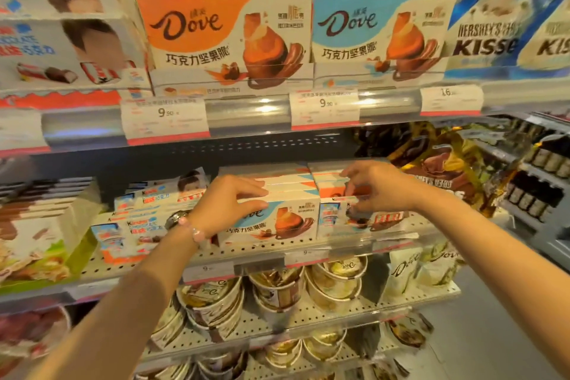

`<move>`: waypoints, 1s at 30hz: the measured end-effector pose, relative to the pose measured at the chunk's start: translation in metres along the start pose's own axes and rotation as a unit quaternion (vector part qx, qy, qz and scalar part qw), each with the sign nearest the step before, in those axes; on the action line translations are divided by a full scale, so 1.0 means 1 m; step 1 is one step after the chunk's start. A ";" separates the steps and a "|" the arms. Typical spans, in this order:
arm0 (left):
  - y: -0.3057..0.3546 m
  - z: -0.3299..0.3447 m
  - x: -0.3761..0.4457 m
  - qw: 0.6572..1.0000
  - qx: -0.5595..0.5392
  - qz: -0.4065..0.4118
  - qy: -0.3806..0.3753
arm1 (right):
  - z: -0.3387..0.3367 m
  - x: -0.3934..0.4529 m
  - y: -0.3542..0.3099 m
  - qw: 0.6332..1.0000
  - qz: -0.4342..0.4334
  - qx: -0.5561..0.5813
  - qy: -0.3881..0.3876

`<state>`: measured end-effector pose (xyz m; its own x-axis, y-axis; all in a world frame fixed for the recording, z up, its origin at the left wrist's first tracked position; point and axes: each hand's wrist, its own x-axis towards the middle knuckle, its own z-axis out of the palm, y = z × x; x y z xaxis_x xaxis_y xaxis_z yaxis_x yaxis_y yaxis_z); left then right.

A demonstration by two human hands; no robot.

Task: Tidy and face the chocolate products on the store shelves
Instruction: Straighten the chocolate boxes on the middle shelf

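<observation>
On the middle shelf a row of Dove boxes stands on edge, and the front one is a blue Dove box (287, 222) facing me. My left hand (228, 203) grips that front box at its top left corner, fingers curled over the top edge. Just right of it, my right hand (373, 185) pinches the top of a white Kinder box (385, 220) that stands in front of an orange-and-white box row (330, 185). On the top shelf, an orange Dove display box (225, 40) and a blue Dove display box (379, 37) face forward.
Kinder boxes (138, 219) lie in a loose pile left of my left hand, and more Kinder boxes (71, 40) fill the top left. Hershey's Kisses bags (493, 37) hang at top right, brown bags (438, 170) below them. Dove tubs (277, 290) and bags (410, 268) fill the lower shelves.
</observation>
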<state>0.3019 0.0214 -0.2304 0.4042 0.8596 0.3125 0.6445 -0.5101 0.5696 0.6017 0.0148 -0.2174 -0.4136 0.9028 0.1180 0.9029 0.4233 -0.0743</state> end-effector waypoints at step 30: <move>-0.013 -0.011 -0.012 0.996 0.068 0.050 0.011 | -0.022 -0.008 -0.072 0.965 -0.013 0.183 0.189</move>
<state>0.2815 0.0184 -0.2334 0.4577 0.8038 0.3800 0.6846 -0.5913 0.4262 0.5421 -0.0247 -0.1912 -0.3009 0.8282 0.4728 0.7616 0.5070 -0.4035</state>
